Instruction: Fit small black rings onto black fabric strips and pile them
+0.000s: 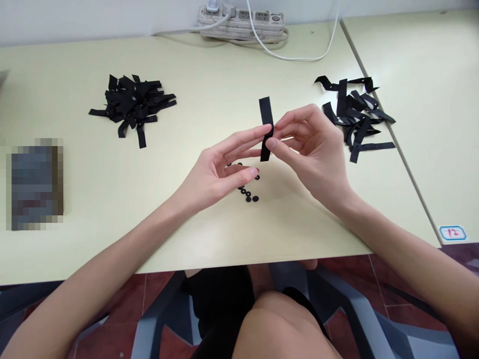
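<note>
A black fabric strip (266,112) stands nearly upright above the table, slightly bent at its middle. My right hand (318,147) pinches it there from the right, between thumb and fingers. My left hand (220,167) comes from the other side with its fingers stretched out. Its index fingertip touches the strip, while its thumb stays apart from the fingers and clear of the strip. Below the hands, several small black ring-shaped pieces (248,194) lie on the table, partly hidden by my left hand. Where the fingers meet the strip, the exact contact is partly covered.
One heap of black strips (130,99) lies at the left, another pile (354,112) at the right across the table seam (400,149). A power strip (241,22) with a white cable (292,59) sits along the wall. A blurred-out object (33,187) is far left.
</note>
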`<state>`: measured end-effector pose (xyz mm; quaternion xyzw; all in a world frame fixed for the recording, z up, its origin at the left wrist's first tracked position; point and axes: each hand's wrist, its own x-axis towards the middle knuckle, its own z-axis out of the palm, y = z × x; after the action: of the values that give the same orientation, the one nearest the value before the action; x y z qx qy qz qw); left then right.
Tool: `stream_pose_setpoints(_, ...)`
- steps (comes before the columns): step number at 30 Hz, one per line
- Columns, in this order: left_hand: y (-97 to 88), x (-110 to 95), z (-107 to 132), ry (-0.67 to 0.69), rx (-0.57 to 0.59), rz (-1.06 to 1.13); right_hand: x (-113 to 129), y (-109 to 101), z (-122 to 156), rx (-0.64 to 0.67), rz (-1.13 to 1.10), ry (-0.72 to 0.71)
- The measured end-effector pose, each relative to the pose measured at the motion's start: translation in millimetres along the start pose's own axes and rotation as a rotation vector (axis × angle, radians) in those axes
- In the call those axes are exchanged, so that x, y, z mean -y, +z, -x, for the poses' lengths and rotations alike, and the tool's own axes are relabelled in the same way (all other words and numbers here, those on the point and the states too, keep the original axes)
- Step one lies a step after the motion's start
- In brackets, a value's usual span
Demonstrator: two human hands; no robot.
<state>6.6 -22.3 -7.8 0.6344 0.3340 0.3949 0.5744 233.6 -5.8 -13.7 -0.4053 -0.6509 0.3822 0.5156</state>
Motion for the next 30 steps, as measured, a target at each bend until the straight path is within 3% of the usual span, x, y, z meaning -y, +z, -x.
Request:
stream_pose_setpoints(5, 2.0, -3.9, 0.8, -0.045, -0.185, -0.026, -2.1, 2.2, 5.8, -0.024, 0.166, -0.131)
stream_pose_setpoints(12, 1.5, -5.0, -2.2, -0.049, -0.263, -0.042, -3.5, 2.2, 9.0, -0.009, 0.365, -0.269)
stream_pose_setpoints(23, 4.6, -8.3, -1.5, -0.011, -0.19, 0.004, 0.9, -28.9, -0.7, 0.084, 0.535, -0.447)
stream_pose_setpoints(30, 4.4, -14.9, 2.9, -0.125, -0.059, -0.021, 12.3, -38.0, 3.0, 0.172, 0.468, -0.243)
